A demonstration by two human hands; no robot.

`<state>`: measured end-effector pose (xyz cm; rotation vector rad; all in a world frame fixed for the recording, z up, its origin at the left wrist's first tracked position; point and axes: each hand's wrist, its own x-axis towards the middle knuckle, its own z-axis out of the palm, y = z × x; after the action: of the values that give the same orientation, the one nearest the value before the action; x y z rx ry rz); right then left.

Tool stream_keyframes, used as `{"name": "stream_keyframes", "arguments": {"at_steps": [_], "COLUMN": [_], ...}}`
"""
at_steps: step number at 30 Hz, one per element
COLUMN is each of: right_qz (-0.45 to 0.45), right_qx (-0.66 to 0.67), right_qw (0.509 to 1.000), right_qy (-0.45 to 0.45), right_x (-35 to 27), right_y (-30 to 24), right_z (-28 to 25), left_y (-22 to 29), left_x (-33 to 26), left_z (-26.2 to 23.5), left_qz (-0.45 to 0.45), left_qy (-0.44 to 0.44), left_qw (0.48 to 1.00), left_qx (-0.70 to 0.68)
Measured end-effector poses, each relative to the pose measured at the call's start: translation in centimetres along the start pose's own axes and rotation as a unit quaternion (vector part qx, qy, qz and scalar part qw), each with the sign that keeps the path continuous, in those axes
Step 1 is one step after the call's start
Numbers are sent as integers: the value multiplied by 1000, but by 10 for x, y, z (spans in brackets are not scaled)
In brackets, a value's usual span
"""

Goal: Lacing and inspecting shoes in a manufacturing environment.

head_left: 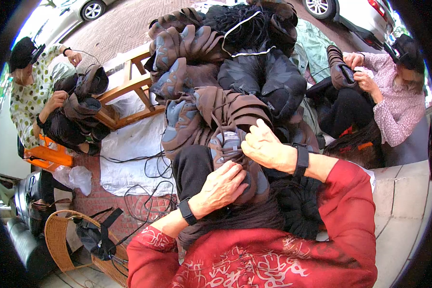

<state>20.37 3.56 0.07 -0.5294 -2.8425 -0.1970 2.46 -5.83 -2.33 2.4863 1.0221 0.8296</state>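
Pale print (231,135) marks the tongue (221,140) of the brown shoe (259,185) on the lap (191,165). The left hand (222,188) and right hand (269,147) curl their fingers over it; whether they clamp laces, I cannot tell.

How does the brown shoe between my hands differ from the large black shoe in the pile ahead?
Colour: the brown shoe has blue-grey panels; the black shoe looks black and dark grey.
Handling: the left hand and right hand are at the brown shoe; no hand is on the black shoe.
Place: the brown shoe is at the lap; the black shoe lies in the pile.
Both are dark footwear.
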Motion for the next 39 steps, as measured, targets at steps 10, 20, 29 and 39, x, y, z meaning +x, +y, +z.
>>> {"name": "stream_keyframes", "arguments": {"at_steps": [10,20,29,39], "right_qz": [143,151,341,450], "right_qx": [-7,89,423,469], "right_qw": [982,976,839,755], "right_qy": [-124,126,19,-84], "right_x": [1,3,-22,-19], "right_y": [-59,-64,-19,-32], "right_z": [-36,-70,8,-21], "left_y": [-38,-66,18,-125], "left_x": [56,93,36,73], "left_z": [-20,43,-25,-92], "left_qz": [-198,-342,98,-350], "left_qy": [49,-122,-53,250], "left_qw": [962,913,829,679], "left_qx": [-180,-186,-548,-595]}}
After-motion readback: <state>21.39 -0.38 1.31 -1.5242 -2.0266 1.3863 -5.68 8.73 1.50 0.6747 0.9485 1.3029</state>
